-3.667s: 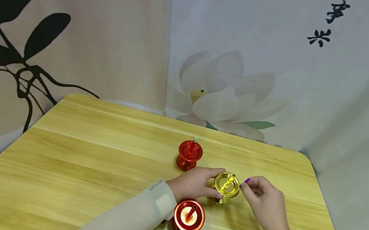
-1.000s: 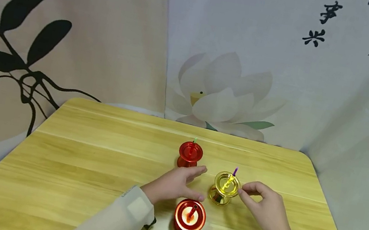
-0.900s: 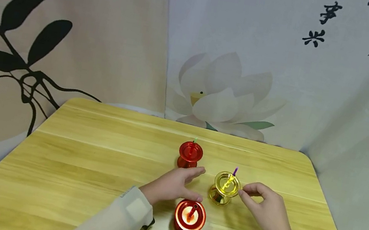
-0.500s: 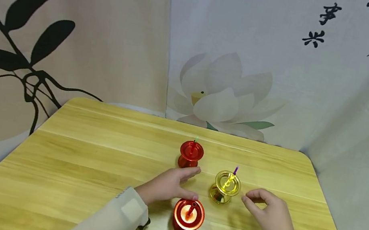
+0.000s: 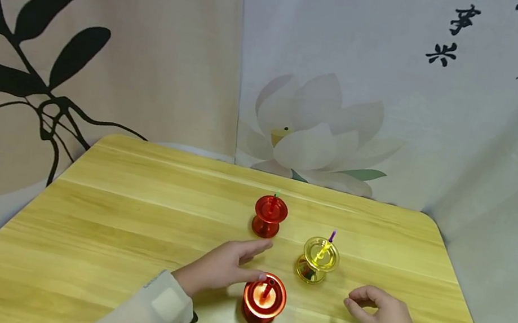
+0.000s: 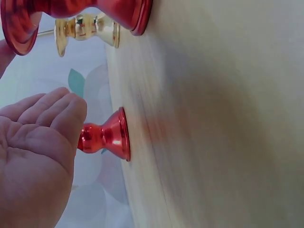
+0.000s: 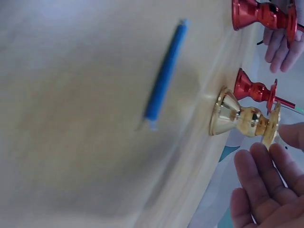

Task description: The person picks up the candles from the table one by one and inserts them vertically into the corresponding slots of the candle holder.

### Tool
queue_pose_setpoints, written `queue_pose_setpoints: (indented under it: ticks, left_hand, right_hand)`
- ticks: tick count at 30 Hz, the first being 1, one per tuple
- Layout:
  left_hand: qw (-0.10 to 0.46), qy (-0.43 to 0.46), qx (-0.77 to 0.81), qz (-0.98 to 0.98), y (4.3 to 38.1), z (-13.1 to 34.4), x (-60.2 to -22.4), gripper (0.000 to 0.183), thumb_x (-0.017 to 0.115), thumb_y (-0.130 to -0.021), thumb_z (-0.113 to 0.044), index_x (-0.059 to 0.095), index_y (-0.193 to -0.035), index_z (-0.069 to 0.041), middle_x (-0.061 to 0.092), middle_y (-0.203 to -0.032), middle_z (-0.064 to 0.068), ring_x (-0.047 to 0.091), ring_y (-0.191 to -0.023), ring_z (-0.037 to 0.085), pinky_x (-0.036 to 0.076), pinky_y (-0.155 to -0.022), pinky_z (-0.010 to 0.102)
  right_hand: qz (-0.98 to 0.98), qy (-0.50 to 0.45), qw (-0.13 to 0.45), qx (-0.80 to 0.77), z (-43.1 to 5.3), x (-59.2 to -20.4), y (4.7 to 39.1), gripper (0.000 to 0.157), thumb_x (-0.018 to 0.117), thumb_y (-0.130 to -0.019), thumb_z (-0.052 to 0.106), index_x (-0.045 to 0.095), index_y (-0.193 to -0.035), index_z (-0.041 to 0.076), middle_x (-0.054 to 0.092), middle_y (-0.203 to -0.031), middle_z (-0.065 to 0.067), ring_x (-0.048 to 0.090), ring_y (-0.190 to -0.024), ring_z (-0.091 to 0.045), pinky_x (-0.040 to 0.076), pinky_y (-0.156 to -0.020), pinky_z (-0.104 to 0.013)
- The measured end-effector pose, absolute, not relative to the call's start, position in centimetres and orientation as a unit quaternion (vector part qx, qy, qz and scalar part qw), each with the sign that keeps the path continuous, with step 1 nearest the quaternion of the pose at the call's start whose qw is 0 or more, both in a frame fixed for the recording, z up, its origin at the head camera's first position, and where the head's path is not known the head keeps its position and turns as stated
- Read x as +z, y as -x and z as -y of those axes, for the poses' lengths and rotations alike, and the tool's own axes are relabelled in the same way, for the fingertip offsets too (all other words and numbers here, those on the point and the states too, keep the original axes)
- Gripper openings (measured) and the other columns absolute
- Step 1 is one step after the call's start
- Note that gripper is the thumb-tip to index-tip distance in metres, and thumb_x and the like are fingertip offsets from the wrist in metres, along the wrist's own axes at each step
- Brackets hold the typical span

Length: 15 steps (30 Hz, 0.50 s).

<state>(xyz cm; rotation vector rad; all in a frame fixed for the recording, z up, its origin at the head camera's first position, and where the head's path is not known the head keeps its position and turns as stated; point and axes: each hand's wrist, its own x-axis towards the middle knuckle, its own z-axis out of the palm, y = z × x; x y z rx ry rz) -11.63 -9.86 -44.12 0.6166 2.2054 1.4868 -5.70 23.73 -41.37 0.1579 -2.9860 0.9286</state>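
Observation:
My left hand hovers with fingers extended, its thumb tip at the rim of the front red candle holder. That holder has an upright tube with nothing in it. Beyond the fingertips stands a second red candle holder, a small green candle in its tube. The gold candle holder stands to the right, and a thin purple candle rises from it. My right hand, loosely bent and holding nothing, is over the table right of the gold holder. Below it lies a blue candle.
The wooden table has rounded back corners. Behind it hangs a pale curtain printed with dark leaves, a lotus and black characters. All three holders stand around the table's middle.
The purple candle went from my right fingers into the gold holder. My left hand released that holder and drew back left; my right hand then moved away, down and to the right.

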Motion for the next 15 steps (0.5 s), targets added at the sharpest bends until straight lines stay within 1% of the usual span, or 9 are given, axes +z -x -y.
queue_pose_setpoints:
  ticks: [2,6,9,13,15]
  left_hand:
    - [0.205,-0.223,0.539,-0.786,11.2,10.1,-44.0,0.074,0.074,-0.093,-0.036,0.038,-0.156,-0.021,0.039,-0.159,0.001,0.040,-0.143,0.019,0.034,-0.116,0.037]
    - [0.207,-0.221,0.546,-0.781,10.2,10.5,-43.9,0.080,0.078,-0.089,-0.036,0.038,-0.156,-0.017,0.040,-0.158,-0.005,0.039,-0.143,0.016,0.034,-0.116,0.034]
    - [0.209,-0.219,0.545,-0.782,9.5,10.6,-43.8,0.084,0.081,-0.086,-0.034,0.038,-0.156,-0.014,0.040,-0.157,-0.008,0.040,-0.143,0.017,0.034,-0.115,0.033]
    - [0.211,-0.222,0.545,-0.780,8.7,10.5,-43.9,0.089,0.085,-0.082,-0.030,0.038,-0.156,-0.011,0.040,-0.158,-0.003,0.039,-0.143,0.019,0.034,-0.116,0.036]
    - [0.210,-0.223,0.543,-0.781,8.4,10.3,-44.0,0.092,0.086,-0.080,-0.031,0.038,-0.156,-0.010,0.040,-0.158,-0.002,0.039,-0.143,0.017,0.033,-0.116,0.036]
  right_hand:
    - [0.954,-0.050,-0.006,0.296,-23.9,-41.7,5.3,0.005,0.078,-0.089,0.022,0.073,-0.089,0.022,0.069,-0.084,0.017,0.067,-0.083,-0.009,0.055,-0.073,-0.029]
    - [0.953,-0.052,-0.026,0.296,-24.4,-42.2,4.5,0.006,0.078,-0.089,0.023,0.072,-0.088,0.022,0.068,-0.082,0.019,0.064,-0.079,-0.003,0.054,-0.072,-0.026]
    - [0.950,-0.050,-0.050,0.306,-24.8,-42.7,4.0,0.006,0.078,-0.088,0.020,0.072,-0.086,0.021,0.068,-0.080,0.016,0.062,-0.075,0.000,0.053,-0.068,-0.023]
    - [0.939,-0.049,-0.095,0.325,-25.5,-43.5,3.3,0.007,0.077,-0.088,0.019,0.071,-0.086,0.016,0.066,-0.076,0.011,0.058,-0.069,-0.001,0.052,-0.063,-0.022]
    - [0.936,-0.058,-0.112,0.329,-25.7,-43.9,2.9,0.008,0.076,-0.089,0.020,0.070,-0.086,0.016,0.063,-0.074,0.011,0.055,-0.066,-0.001,0.049,-0.060,-0.021]
